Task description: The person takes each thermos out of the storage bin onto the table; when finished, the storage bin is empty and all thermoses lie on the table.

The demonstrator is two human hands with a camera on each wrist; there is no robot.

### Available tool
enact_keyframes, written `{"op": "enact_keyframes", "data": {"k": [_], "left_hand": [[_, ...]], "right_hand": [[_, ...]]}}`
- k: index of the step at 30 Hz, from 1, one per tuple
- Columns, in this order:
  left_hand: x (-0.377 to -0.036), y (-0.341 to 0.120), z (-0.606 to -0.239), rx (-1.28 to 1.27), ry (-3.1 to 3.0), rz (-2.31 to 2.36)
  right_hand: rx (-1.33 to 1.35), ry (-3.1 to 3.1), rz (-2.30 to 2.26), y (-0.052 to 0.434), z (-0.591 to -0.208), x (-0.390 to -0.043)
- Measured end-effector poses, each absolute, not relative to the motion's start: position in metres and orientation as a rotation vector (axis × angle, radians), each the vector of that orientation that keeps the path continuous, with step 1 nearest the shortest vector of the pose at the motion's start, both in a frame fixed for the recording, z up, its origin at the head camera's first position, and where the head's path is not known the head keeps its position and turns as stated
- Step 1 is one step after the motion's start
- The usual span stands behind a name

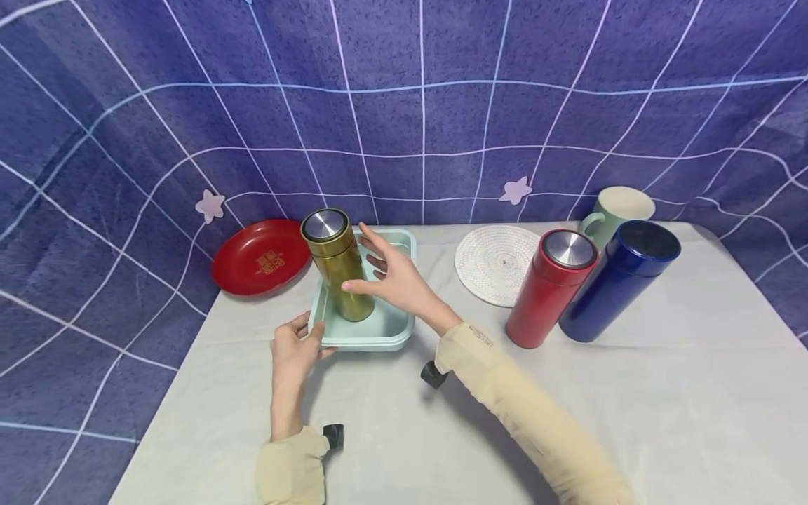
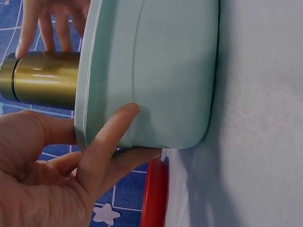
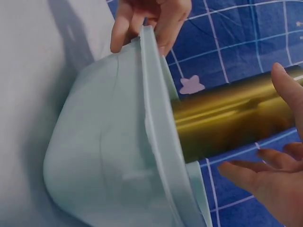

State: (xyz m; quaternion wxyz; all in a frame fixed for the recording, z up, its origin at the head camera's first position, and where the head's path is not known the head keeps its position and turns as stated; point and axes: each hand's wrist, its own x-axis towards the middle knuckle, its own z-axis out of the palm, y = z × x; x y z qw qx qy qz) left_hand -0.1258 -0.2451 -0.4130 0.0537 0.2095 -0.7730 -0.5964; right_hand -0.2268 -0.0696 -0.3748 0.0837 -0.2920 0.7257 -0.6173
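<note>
A gold thermos point(image 1: 344, 270) with a silver-topped lid stands, slightly tilted, inside a pale green plastic basin point(image 1: 404, 337). My left hand point(image 1: 297, 344) grips the basin's near left corner; in the left wrist view a finger lies along the basin's outer wall point(image 2: 170, 94). At the thermos's right side is my right hand point(image 1: 398, 277), its fingers spread. In the right wrist view the thumb overlaps the gold thermos point(image 3: 232, 118), while the other fingers point(image 3: 241, 172) are apart from it. The thermos's foot is hidden behind the basin wall in both wrist views.
Left of the basin lies a red plate point(image 1: 255, 259) with gold markings. To the right are a white woven mat point(image 1: 489, 263), a red thermos point(image 1: 549, 294), a blue thermos point(image 1: 606, 287) and a green mug point(image 1: 615, 210). A blue gridded cloth point(image 1: 391, 119) hangs behind.
</note>
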Motion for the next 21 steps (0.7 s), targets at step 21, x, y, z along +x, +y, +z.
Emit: {"op": "enact_keyframes", "data": {"k": [21], "left_hand": [[-0.125,-0.243,-0.412,0.634,-2.348,-1.775]], "right_hand": [[-0.818,2.475,-1.799,-0.101,-0.381,-0.23]]}}
